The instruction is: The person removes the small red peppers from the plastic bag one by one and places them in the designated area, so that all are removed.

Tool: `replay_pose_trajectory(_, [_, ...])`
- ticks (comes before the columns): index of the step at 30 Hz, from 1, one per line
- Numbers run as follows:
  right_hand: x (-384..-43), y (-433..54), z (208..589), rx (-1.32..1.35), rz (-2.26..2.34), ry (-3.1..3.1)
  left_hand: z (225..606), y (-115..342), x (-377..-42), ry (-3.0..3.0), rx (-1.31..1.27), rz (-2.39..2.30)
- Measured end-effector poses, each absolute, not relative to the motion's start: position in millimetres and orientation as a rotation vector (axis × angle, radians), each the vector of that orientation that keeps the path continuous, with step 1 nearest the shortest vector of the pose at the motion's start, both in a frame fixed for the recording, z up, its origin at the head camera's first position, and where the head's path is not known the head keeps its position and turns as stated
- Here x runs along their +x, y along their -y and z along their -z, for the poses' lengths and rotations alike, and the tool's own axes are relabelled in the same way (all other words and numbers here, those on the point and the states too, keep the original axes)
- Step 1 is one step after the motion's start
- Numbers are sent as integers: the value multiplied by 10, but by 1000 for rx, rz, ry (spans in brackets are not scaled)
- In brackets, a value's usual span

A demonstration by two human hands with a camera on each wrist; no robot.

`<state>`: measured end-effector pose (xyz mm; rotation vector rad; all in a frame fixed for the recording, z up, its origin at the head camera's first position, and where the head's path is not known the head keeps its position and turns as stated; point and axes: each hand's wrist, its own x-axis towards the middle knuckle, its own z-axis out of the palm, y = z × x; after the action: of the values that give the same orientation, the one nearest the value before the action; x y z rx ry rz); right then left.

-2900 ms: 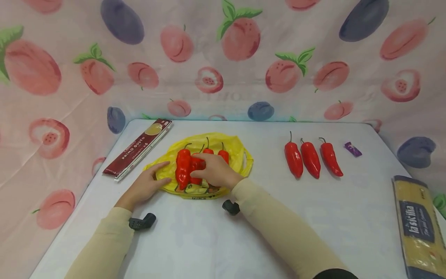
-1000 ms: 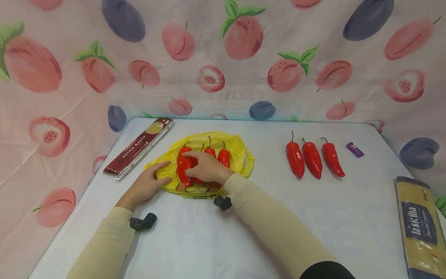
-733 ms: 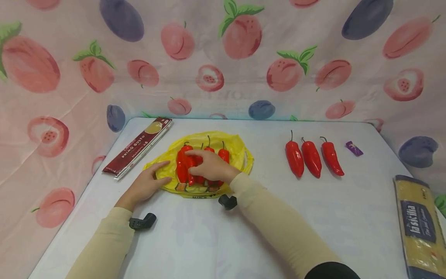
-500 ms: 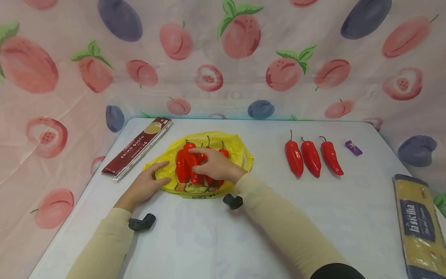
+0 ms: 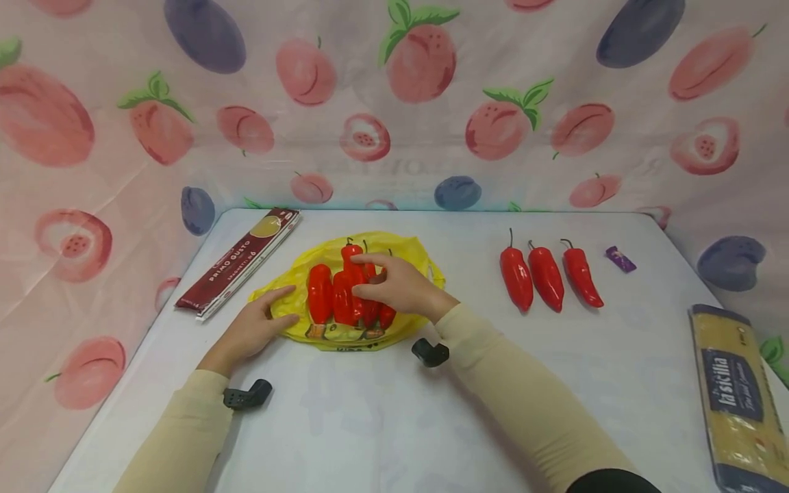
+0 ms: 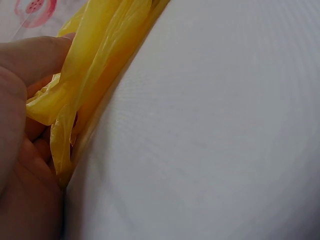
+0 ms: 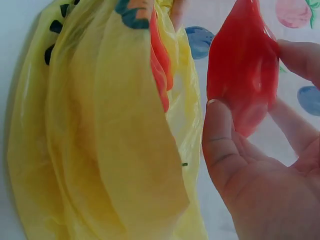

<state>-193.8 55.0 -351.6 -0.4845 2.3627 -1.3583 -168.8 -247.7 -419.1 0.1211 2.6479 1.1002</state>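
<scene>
Pinching a red pepper [image 7: 243,65], your right grip [image 5: 401,284] hovers over the yellow bag [image 5: 298,275]; toward the left edge of the counter [image 5: 345,424], your left grip [image 5: 251,327] pinches the bag.

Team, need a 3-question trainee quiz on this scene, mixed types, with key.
1. How many red peppers lie on the white table, outside the yellow bag?
2. True or false: the right hand holds a pepper.
3. Which is furthest right in the head view?
a) purple wrapper
b) "la sicilia" packet
c) maroon spaghetti packet

Key:
1. Three.
2. True.
3. b.
</scene>
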Motion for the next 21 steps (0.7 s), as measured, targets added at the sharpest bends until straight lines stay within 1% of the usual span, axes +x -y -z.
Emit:
replay_pose_trajectory(12, [-1929,-680,3545,-429,1397,-2392,4201,2476,-1689,-2649,130,-1110])
replay_pose_trajectory(21, [-1906,-913,3500,-394,1434,-2413,4193,2478,-1686,-2648,129,-1114])
